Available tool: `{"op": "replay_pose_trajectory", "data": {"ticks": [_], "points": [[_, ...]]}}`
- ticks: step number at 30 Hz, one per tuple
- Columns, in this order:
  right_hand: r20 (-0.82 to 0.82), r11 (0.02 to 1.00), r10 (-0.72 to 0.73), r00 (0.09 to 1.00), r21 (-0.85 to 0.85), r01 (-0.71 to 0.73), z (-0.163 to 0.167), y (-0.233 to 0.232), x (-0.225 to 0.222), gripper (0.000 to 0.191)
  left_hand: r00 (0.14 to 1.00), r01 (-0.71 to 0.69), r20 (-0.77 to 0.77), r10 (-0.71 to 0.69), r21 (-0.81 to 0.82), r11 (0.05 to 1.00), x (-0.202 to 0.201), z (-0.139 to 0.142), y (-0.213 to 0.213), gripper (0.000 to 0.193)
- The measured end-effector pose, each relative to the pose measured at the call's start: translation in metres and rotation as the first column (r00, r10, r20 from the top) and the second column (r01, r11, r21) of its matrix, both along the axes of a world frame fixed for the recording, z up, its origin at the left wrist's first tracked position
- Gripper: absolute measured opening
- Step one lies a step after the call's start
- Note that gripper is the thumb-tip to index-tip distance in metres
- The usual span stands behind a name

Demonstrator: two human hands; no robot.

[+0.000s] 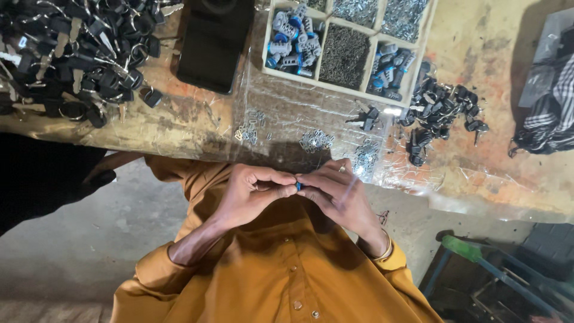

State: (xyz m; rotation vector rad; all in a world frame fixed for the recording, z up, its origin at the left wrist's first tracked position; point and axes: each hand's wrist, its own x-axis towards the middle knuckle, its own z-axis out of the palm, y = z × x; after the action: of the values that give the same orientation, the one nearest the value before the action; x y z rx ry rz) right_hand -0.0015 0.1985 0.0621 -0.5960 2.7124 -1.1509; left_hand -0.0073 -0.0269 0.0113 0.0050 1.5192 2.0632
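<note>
Two hands are brought together at chest height, below the bench edge. A small blue part is pinched between the fingertips of the left hand and right hand. Beyond, a divided tray of parts and a key pile are seen on the bench.

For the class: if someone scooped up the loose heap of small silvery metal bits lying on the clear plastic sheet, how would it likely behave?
The silvery heap is many separate pieces, so it would probably scatter or trickle through fingers. On the glossy plastic sheet, pushed pieces likely slide easily.
</note>
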Motion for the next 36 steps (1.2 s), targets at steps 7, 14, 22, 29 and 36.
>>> {"op": "replay_pose_trajectory", "data": {"ticks": [7,14,22,29,36], "points": [[-0.121,1.000,-0.009,0.993,-0.007,0.008,-0.002,-0.006,0.002,0.032,0.997,-0.074,-0.017,0.073,-0.034,0.997,0.000,0.002,0.005,0.016],[0.177,0.972,-0.207,0.962,-0.073,0.222,0.004,0.017,-0.008,0.033,0.982,-0.187,0.030,0.186,0.072,0.980,0.000,0.005,0.013,0.043],[-0.277,0.905,-0.402,0.873,0.021,0.424,-0.001,0.069,-0.044,0.029,0.970,-0.237,0.135,0.204,0.304,0.923,-0.013,0.007,0.016,0.046],[0.254,0.449,-0.101,0.962,-0.851,0.272,-0.018,0.060,-0.018,0.021,0.970,-0.214,0.167,0.176,0.245,0.946,-0.019,0.010,0.016,0.044],[0.117,0.823,-0.099,0.988,-0.548,0.148,-0.001,0.029,-0.014,0.026,0.973,-0.204,0.158,0.168,0.253,0.946,-0.019,0.009,0.013,0.044]]}}
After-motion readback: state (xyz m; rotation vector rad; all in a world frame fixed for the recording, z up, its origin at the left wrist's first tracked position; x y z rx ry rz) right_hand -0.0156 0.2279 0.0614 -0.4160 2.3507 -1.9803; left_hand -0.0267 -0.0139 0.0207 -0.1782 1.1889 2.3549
